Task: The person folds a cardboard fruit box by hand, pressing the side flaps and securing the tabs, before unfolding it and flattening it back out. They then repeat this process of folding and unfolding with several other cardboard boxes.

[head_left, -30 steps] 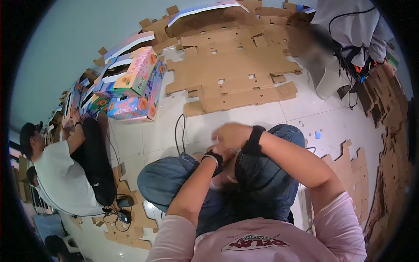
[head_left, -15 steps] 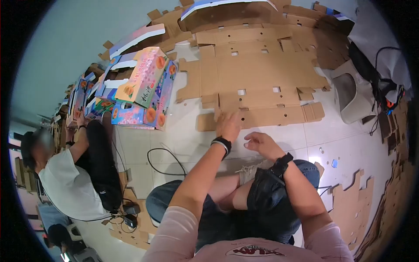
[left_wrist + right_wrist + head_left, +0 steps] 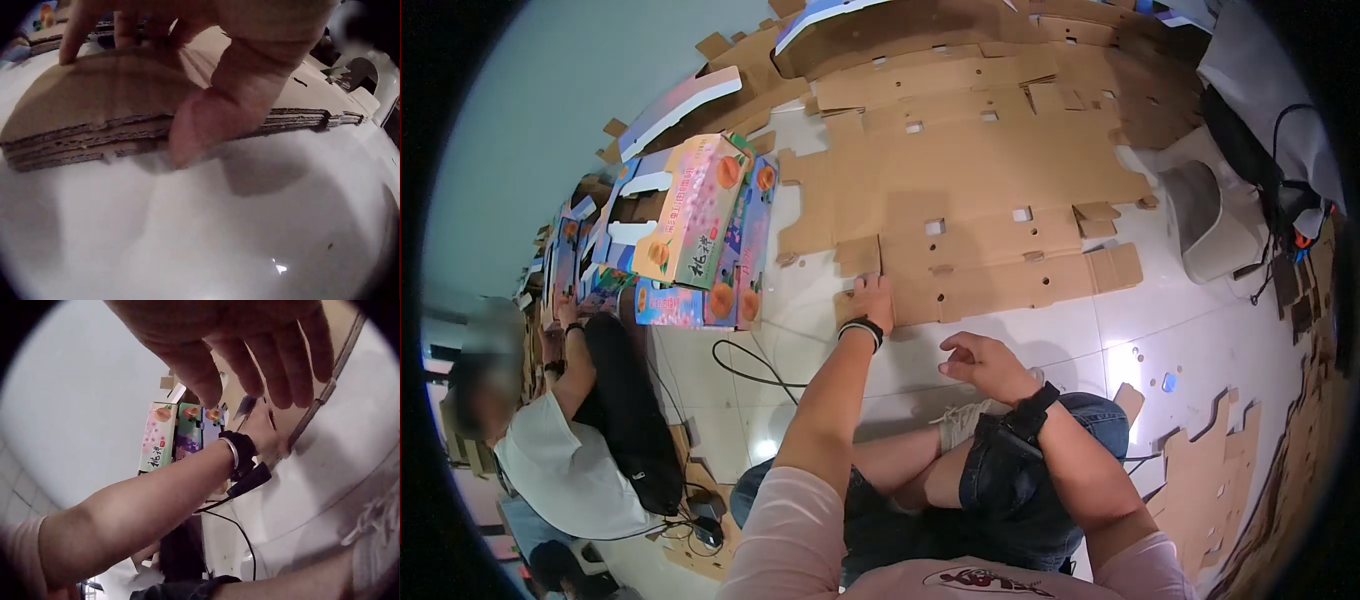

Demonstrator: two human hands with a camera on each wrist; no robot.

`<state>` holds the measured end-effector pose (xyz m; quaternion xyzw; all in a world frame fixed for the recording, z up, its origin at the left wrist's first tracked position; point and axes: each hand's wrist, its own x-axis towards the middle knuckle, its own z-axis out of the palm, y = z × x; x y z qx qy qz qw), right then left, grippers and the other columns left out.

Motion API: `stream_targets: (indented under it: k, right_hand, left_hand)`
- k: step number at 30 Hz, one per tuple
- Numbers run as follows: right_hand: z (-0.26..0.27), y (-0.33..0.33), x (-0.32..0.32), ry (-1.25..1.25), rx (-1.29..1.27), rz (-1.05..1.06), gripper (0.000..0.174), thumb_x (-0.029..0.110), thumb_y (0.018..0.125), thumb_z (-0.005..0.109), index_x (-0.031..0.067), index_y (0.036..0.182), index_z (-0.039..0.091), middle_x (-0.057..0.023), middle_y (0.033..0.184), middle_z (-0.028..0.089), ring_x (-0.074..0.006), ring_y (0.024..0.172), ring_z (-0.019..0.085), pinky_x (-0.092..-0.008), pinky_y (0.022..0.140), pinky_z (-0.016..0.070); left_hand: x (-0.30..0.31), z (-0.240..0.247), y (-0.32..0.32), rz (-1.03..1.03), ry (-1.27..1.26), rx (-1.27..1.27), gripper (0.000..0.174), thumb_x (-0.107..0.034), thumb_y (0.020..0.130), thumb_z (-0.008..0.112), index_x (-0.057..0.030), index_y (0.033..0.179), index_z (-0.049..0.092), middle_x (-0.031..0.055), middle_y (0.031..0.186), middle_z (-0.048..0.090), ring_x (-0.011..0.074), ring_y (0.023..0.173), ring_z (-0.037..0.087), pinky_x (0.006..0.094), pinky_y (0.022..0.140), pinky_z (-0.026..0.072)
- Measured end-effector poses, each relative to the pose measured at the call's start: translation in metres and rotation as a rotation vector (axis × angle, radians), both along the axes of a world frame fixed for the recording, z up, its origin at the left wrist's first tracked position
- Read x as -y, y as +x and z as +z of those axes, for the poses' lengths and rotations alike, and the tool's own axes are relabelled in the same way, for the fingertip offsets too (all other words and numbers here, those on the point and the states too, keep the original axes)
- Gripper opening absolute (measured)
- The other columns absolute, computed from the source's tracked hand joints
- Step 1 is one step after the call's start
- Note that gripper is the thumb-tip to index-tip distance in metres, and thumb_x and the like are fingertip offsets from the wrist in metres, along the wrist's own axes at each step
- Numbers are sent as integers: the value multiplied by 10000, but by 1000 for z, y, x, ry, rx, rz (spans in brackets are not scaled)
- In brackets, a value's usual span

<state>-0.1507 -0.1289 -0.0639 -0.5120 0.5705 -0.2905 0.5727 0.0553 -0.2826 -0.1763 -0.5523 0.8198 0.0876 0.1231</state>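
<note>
Flattened brown cardboard sheets (image 3: 980, 165) lie stacked on the floor. My left hand (image 3: 872, 302) rests on their near left corner. In the left wrist view, that hand (image 3: 250, 69) has its fingers spread on the top sheet (image 3: 119, 84), with the thumb against the layered edge; the thumb tip reaches down past the lowest layer. My right hand (image 3: 992, 370) hovers over the floor in front of the stack, empty, its fingers loosely bent. Seen from the right wrist, the right hand (image 3: 244, 344) has relaxed fingers and touches nothing.
Printed fruit boxes (image 3: 700, 215) stand at the left, near a seated person in a white shirt (image 3: 580, 465). A black cable (image 3: 750, 375) loops on the floor. A grey plastic stool (image 3: 1215, 215) is at the right, and more cardboard (image 3: 1210, 470) lies at the lower right.
My left hand has moved left and slightly nearer to me, onto the corner of the stack. The right hand has shifted slightly left and down in the view, after both were close together.
</note>
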Motion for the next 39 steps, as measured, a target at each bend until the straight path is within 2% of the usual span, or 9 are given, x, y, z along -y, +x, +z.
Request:
stream_targets:
  k: [7,8,19,26,29,31,34,36,39]
  right_hand:
    - [-3,-1,-3,-27,-46,9,424,287,811,710,-8,1104,625,-160,839,683,-280,805,667,-360,753,507]
    - [-2,0,-3,-34,-34,24,420,285,810,711,-8,1099,625,-163,841,682,-283,814,668,-363,757,507]
    - [-14,-2,3,6,-61,66,411,290,819,708,-15,1083,632,-177,922,682,-286,870,658,-364,792,503]
    - [-13,-4,5,89,-8,48,335,235,833,700,-24,1039,645,-136,908,686,-215,856,650,-335,780,499]
    - [-24,-7,4,65,8,51,336,230,835,700,-26,1044,643,-122,912,683,-188,852,637,-318,778,496]
    - [-22,-7,4,93,63,52,357,234,837,706,-29,1070,640,-125,932,681,-192,860,633,-322,783,497]
    - [-27,-5,4,61,5,61,373,225,839,708,-29,1103,636,-131,947,680,-195,877,634,-325,789,499]
    - [-16,-4,5,28,-39,67,379,220,837,711,-29,1113,639,-136,944,680,-198,872,635,-325,786,501]
    - [-28,-4,6,63,-12,70,388,222,830,719,-29,1116,641,-137,944,679,-194,867,633,-322,779,502]
  left_hand:
    - [-43,20,20,-7,10,34,637,-124,638,757,-106,1195,449,127,1281,433,340,1216,427,519,943,424]
    - [-50,28,20,15,49,70,612,-155,647,762,-144,1184,470,64,1297,446,280,1256,408,554,951,396]
    - [-85,14,36,9,12,79,549,-135,681,701,-124,1175,461,94,1227,464,304,1191,437,512,910,410]
    - [-88,12,41,51,6,-8,634,-125,662,737,-130,1228,452,109,1282,445,318,1228,412,554,947,357]
    - [-75,25,52,72,187,-65,698,-156,672,750,-123,1299,444,110,1347,425,341,1287,380,634,1050,295]
    - [-62,54,58,16,11,-181,957,-180,556,854,-154,1385,376,118,1374,424,352,1288,388,571,1031,324]
    - [4,94,98,-41,-161,-578,569,-133,621,806,-79,1153,609,117,1089,632,326,1105,565,414,964,437]
    - [18,188,95,85,-443,-557,314,-162,720,694,-56,1014,666,170,1029,632,368,1050,580,414,953,447]
    - [84,214,146,3,-912,-403,461,-206,726,718,-66,1144,583,185,1146,589,370,1114,533,439,953,438]
